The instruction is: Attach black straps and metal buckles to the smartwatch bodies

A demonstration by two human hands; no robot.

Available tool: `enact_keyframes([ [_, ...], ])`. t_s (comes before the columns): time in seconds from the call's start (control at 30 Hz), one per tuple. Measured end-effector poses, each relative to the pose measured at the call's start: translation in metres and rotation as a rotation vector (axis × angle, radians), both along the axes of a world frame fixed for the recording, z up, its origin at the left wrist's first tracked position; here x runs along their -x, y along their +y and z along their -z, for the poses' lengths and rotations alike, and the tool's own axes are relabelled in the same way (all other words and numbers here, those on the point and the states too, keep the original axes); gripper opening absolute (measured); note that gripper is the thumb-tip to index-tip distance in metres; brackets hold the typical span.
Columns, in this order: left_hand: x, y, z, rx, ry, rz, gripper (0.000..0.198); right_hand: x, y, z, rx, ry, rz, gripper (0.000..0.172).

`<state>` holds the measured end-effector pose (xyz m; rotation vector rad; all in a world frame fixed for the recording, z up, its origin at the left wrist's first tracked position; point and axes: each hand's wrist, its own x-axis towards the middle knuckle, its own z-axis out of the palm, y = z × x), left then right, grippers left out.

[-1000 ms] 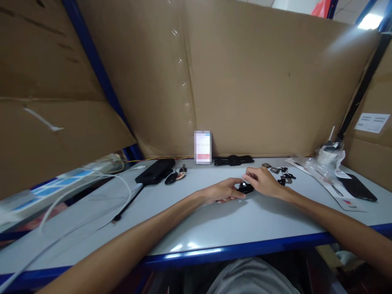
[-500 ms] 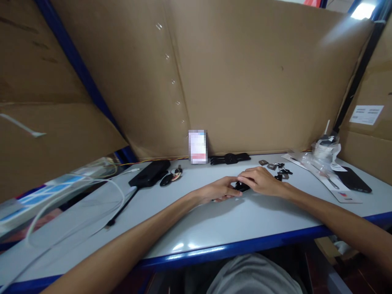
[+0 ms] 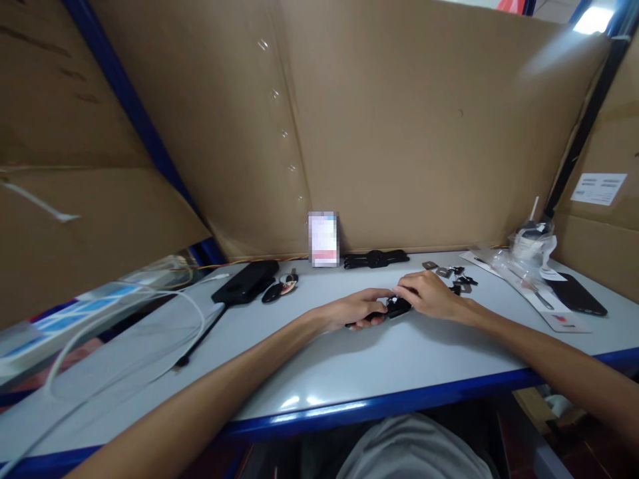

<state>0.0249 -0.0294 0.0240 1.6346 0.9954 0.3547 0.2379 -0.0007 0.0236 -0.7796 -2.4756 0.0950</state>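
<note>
Both hands meet over a small black device [image 3: 398, 307] lying on the grey table [image 3: 349, 372]. My left hand [image 3: 355, 309] curls around its left end and holds it against the table top. My right hand [image 3: 428, 294] pinches its right end from above with the fingertips. The device looks like a small black watch-like body with a strap part sticking out under my left hand; its details are too small to tell. Several small black and grey parts [image 3: 456, 277] lie just behind my right hand.
A black strap-like item [image 3: 375, 259] and a small card [image 3: 323, 239] rest against the cardboard wall. At the left lie a black pouch [image 3: 245, 281], a key fob [image 3: 279, 290] and white cables [image 3: 150, 313]. At the right are a plastic bag [image 3: 532, 249] and a black phone [image 3: 575, 293].
The view has shifted slightly. My hands stay on the black device; my right fingers have moved a little along it, and more of the device shows between the hands.
</note>
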Motion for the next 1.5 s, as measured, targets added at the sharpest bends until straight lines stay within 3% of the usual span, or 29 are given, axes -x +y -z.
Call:
enact_keyframes([
  [0.43, 0.000, 0.003, 0.006, 0.028, -0.036, -0.019, 0.033, 0.007, -0.005, 0.010, -0.034, -0.056, 0.098, 0.016],
  [0.7, -0.001, 0.003, 0.006, 0.030, -0.022, -0.058, 0.028, 0.011, -0.002, 0.010, 0.002, -0.036, 0.144, 0.030],
  [0.83, -0.001, 0.005, 0.007, 0.030, -0.019, -0.040, 0.031, 0.002, 0.001, 0.000, 0.075, 0.062, 0.058, 0.012],
  [1.03, -0.001, 0.006, 0.007, 0.022, -0.047, -0.024, 0.032, -0.006, 0.002, -0.002, 0.049, -0.014, -0.164, 0.030],
  [1.5, -0.002, 0.004, 0.005, 0.021, -0.023, -0.034, 0.032, -0.002, -0.003, 0.003, -0.009, -0.086, 0.022, 0.013],
])
